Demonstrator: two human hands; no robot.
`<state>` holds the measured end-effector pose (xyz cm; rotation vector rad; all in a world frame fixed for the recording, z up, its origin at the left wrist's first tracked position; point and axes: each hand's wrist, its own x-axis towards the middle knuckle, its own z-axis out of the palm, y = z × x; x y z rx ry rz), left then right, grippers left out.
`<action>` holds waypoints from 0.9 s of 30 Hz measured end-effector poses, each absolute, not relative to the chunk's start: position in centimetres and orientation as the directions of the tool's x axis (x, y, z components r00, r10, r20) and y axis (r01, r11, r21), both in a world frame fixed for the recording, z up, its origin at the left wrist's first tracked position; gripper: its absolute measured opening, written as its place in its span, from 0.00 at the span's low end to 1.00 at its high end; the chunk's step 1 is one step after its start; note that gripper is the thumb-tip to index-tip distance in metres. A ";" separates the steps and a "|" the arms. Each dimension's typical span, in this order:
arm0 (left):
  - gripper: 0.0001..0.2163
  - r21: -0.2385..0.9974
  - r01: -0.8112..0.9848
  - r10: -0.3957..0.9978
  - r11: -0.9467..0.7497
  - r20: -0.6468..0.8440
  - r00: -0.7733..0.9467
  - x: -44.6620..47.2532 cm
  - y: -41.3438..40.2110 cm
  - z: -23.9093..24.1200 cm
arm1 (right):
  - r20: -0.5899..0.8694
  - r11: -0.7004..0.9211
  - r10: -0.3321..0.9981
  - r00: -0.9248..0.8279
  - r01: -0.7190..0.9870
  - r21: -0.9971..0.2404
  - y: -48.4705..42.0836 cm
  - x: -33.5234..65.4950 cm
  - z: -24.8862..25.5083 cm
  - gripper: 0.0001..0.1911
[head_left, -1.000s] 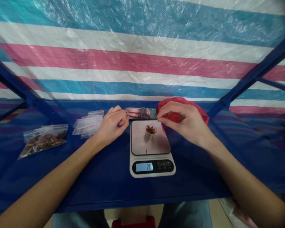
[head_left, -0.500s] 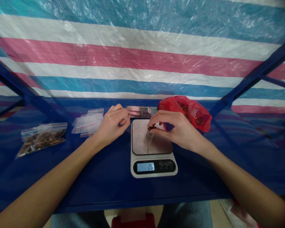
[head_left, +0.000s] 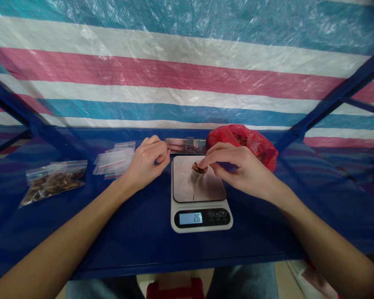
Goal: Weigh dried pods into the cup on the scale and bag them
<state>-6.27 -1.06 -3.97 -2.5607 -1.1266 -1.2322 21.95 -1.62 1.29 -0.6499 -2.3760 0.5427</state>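
Observation:
On the steel plate of a white kitchen scale, whose display shows 2.6, stands a small cup filled with brown dried pieces. My right hand reaches over the scale from the right. Its fingertips touch the pieces at the cup's rim, with the thumb apart and nothing visibly held. Left of the scale, my left hand is curled closed, its thumb and index tips together; I see nothing in it. Just beyond its knuckles lies a flat, glossy, phone-like rectangle.
Behind my right hand sits a red plastic bag of reddish-brown dried pieces. Small clear zip bags lie left of my left hand, and filled zip bags farther left. Blue metal posts and a striped sheet bound the blue shelf.
My right hand has drawn back slightly to the right and its fingers have loosened, uncovering the cup and its pieces. My left hand stays put, and the display is unchanged.

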 end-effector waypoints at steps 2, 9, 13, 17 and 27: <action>0.18 0.225 0.650 0.582 -0.726 0.705 0.406 -6.3 -1.0 -4.0 | 0.454 0.801 0.560 -0.693 0.314 -0.509 -1.6 21.9 1.2 0.19; 0.13 0.306 0.586 0.599 -0.750 0.689 0.408 -5.6 -2.1 -3.2 | 0.516 0.844 0.518 -0.683 0.308 -0.440 -1.7 22.3 1.7 0.13; 0.00 0.320 0.507 0.570 -0.800 0.670 0.476 -4.3 -3.3 -2.5 | 0.481 0.834 0.536 -0.694 0.349 -0.426 -1.5 22.7 1.7 0.04; 0.06 0.301 0.458 0.525 -0.837 0.678 0.514 -3.6 -3.7 -2.6 | 0.465 0.832 0.541 -0.701 0.366 -0.416 -1.3 22.8 1.3 0.02; 0.06 0.332 0.411 0.517 -0.849 0.683 0.515 -3.2 -3.8 -2.6 | 0.484 0.816 0.566 -0.667 0.370 -0.444 -1.6 22.2 0.5 0.03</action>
